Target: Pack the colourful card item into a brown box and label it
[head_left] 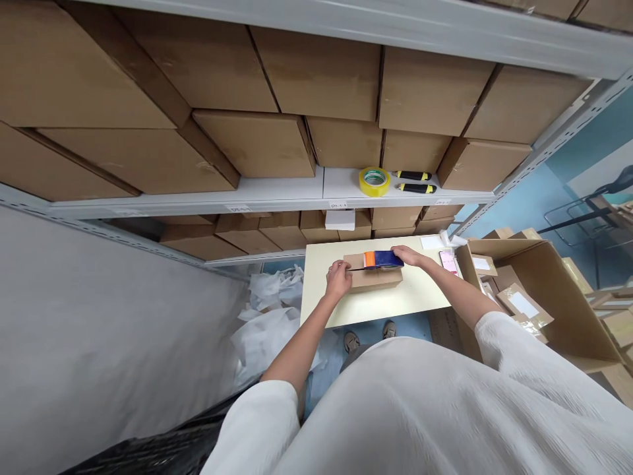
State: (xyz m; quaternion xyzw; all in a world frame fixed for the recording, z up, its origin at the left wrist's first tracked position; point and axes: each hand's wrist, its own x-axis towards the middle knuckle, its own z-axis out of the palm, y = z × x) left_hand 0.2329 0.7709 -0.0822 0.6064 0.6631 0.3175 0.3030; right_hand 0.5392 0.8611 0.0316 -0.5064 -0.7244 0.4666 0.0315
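Note:
A small brown cardboard box [376,281] lies on the pale yellow table. On top of it rests a tape dispenser [387,259] with a dark blue body and an orange front end that points left. My right hand [406,256] is closed on the right end of this dispenser. At the box's left end, my left hand [339,278] is closed, its fingers bent over the top edge and side. A thin dark line runs from the dispenser toward those fingers; whether it is tape or the box's seam I cannot tell.
Shelves of cardboard boxes [257,145] stand ahead. One shelf holds a yellow tape roll [374,181] and two utility knives [416,189]. A phone [448,262] lies on the table [321,310]. Right of it stands a large carton [568,297] of small parcels; white wrapping sheets [271,336] lie left.

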